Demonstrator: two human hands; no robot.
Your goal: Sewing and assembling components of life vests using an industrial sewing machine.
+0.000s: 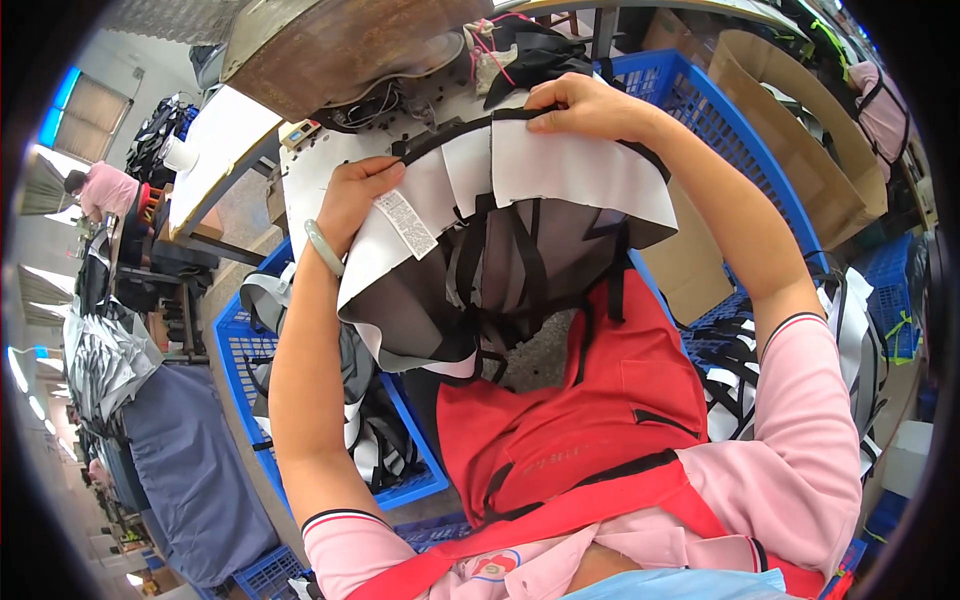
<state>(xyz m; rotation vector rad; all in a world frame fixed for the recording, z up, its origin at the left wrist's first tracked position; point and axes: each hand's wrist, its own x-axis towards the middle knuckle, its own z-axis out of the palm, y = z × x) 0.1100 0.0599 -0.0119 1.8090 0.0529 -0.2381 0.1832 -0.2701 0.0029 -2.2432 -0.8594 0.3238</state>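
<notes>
Both hands hold a sewn fabric piece [575, 160] by its upper edge, stretched between them in an arc. Its upper band is white with a black binding, and grey-black mesh with black straps hangs below. My left hand [360, 195], with a pale bangle at the wrist, pinches the band's left end beside a white printed label [405, 222]. My right hand [592, 107] grips the bound edge right of the middle, thumb on the near side. Some fingers are hidden behind the fabric. The piece hangs over the near edge of a white worktable [310, 180].
A worn brown metal machine housing [300, 50] stands just beyond the hands. Blue crates [415, 490] with fabric pieces flank me, and another blue crate [735, 130] is at right. Beside that stands an open cardboard box [800, 190]. A person in pink [108, 190] is far left.
</notes>
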